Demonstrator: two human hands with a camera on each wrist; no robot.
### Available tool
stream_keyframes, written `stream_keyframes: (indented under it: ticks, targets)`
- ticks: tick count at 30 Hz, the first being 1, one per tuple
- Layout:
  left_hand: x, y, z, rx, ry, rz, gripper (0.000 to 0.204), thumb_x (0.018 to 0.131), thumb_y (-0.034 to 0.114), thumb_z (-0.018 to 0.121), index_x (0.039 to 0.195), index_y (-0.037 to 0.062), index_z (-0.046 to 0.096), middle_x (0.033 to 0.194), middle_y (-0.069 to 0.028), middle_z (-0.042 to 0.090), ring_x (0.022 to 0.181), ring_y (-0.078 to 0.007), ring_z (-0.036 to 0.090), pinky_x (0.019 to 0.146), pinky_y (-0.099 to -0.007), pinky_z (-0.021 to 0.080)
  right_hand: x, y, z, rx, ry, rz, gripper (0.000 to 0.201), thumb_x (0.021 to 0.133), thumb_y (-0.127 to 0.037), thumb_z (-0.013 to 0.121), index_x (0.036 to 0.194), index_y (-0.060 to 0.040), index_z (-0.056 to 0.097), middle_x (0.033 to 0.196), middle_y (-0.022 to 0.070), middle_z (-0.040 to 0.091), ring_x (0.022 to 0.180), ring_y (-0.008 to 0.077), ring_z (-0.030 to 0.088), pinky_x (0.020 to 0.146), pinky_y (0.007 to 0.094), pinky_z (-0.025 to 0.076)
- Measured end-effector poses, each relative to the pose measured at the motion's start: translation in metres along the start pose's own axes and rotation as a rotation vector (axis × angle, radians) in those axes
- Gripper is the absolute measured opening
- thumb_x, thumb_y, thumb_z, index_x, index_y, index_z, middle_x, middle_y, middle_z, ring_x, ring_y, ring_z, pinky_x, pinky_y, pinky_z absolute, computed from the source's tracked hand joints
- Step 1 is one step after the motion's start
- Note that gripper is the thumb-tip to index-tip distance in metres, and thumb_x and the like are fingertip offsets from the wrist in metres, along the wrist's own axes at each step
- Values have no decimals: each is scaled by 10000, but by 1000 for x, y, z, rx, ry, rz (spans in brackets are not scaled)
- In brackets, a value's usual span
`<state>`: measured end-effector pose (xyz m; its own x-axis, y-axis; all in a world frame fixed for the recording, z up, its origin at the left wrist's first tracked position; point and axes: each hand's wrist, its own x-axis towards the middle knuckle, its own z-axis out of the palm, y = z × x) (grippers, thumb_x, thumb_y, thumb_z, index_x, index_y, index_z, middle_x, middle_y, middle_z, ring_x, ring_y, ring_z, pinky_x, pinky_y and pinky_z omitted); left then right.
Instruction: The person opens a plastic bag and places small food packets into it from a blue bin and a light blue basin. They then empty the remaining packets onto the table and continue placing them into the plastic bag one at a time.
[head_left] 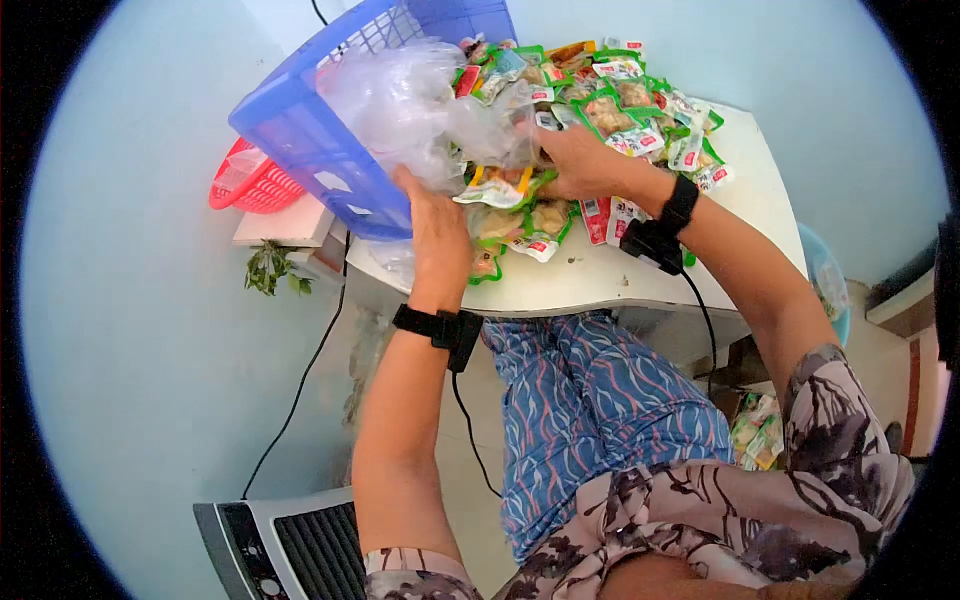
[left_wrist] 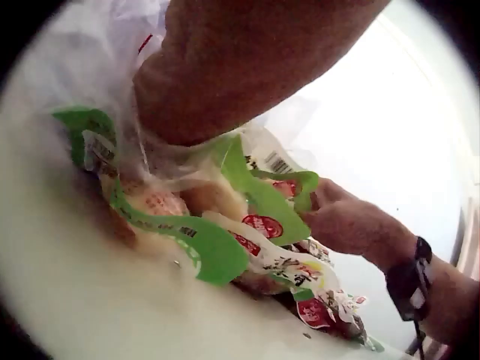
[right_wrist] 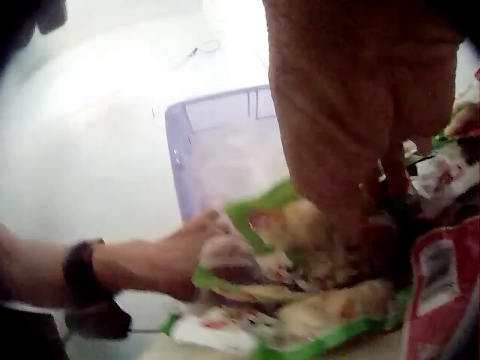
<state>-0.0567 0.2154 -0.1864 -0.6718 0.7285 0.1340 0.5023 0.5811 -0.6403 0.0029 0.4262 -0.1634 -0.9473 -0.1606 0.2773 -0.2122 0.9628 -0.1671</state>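
Clear plastic bags (head_left: pixel 395 105) bulge over the side of a blue basket (head_left: pixel 330 150). My left hand (head_left: pixel 437 235) is at their lower edge, its thumb raised against the plastic; its other fingers are hidden. To the right, my right hand (head_left: pixel 580 160) reaches into the pile of small food packets (head_left: pixel 610 110), its fingertips partly covered by plastic and packets. A yellow-and-white packet (head_left: pixel 497 188) lies between the hands. In the right wrist view, green-edged packets (right_wrist: pixel 330 307) sit under the right hand (right_wrist: pixel 360 105), blurred at the fingers.
The packets spread over a white table (head_left: pixel 745 170). A red basket (head_left: pixel 255 185) stands on a shelf to the left. Right of the table is a light blue tub (head_left: pixel 825 280), and more packets (head_left: pixel 757 430) lie below. Black cables (head_left: pixel 335 330) run down from the wrists and wall side.
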Motion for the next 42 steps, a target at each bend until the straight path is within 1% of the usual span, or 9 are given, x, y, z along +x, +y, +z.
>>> stream_keyframes:
  ticks: [2,5,8,15,18,28,32,35,42]
  targets:
    - [-1,0,-5,40,-75,42,279,882,179,481,1040,100,697,964,-97,674,1061,-314,591,1118,-572,128,5,-11,-8,181,-144,-27,850,760,-287,675,1429,-11,229,890,266,628,836,426,619,784,457,484]
    - [-8,5,2,-234,246,-47,193,818,121,533,820,45,711,800,-145,661,909,-289,617,1132,-526,159,21,-33,-7,365,10,-83,832,773,-293,678,1419,9,249,984,278,622,892,422,615,792,451,480]
    - [-23,5,-3,-117,514,-114,190,808,114,540,883,46,701,895,-116,653,982,-258,577,1093,-509,236,52,-46,9,333,235,-307,729,806,-224,656,1400,3,299,1228,282,517,1093,408,549,925,440,451]
    - [-89,7,-12,-641,459,-275,26,751,61,564,776,62,572,796,-98,542,862,-286,537,746,-415,441,93,-74,51,-6,199,-491,566,823,-156,581,1369,-84,448,1464,138,358,1326,349,371,1042,421,372]
    - [-99,14,9,-758,488,-339,24,758,44,566,767,57,548,770,-108,534,771,-312,541,637,-410,453,98,-73,69,-406,127,-497,469,826,-179,560,1289,-106,544,1458,99,372,1300,334,397,980,486,392]
    - [-106,21,4,-820,520,-488,52,782,30,599,801,74,578,753,-93,519,685,-303,551,554,-403,454,117,-65,111,-203,65,-341,268,826,-208,538,1057,-124,647,849,105,651,923,277,602,881,523,391]
    - [-125,18,3,-869,464,-570,48,841,68,617,867,31,632,786,-127,585,694,-324,574,609,-405,466,120,-65,85,144,-252,-199,488,705,-139,649,1178,-38,584,975,168,642,1058,349,568,913,454,439]
    - [-135,22,7,-919,505,-655,55,834,68,626,864,23,639,774,-130,586,691,-313,575,614,-400,467,94,-47,67,485,110,-394,507,672,-142,698,1155,-25,594,1106,200,606,1092,368,552,931,419,446]
    - [-147,26,2,-902,490,-739,62,813,63,647,858,23,659,770,-138,622,680,-310,601,604,-387,475,31,-55,23,119,-5,-162,349,720,-222,694,1018,-47,644,1059,144,608,1026,321,585,894,411,461]
